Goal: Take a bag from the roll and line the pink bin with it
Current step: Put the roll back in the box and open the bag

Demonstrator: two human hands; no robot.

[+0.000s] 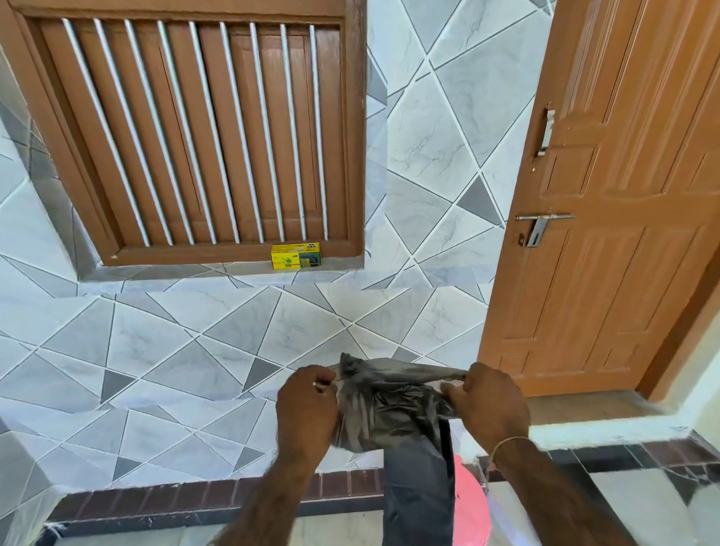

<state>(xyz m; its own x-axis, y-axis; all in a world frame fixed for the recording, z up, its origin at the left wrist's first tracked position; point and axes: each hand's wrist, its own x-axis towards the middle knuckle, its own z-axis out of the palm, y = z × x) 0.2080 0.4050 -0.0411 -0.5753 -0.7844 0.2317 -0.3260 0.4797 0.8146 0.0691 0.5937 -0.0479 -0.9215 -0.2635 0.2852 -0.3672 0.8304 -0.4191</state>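
On the far left the wall (157, 345) is glossy tile, pale marble-veined pieces cut into angular shapes with darker grey triangles set between white grout lines. Above it sits a brown wooden window (194, 127) with thin, round white metal bars running upright, and on its sill a small yellow cardboard box (295, 256) stands just beside the frame's lower edge.

Lower down, the left hand (307, 409) is clenched on one side of a thin, crinkly dark grey plastic bag (389, 410), a ring showing on one finger. The bag's top is pulled taut between both hands, its film creased and slightly shiny, while a flat, smoother folded length hangs straight down. Behind that hanging part, on the pale floor, the pink bin (468, 510) shows its rounded, smooth plastic side; the bag is in front of it, not in it. The right hand (491, 403) pinches the bag's other edge tightly, a thin bangle at the wrist.

On the right stands an orange-brown panelled door (618, 231) with a metal handle (542, 221).
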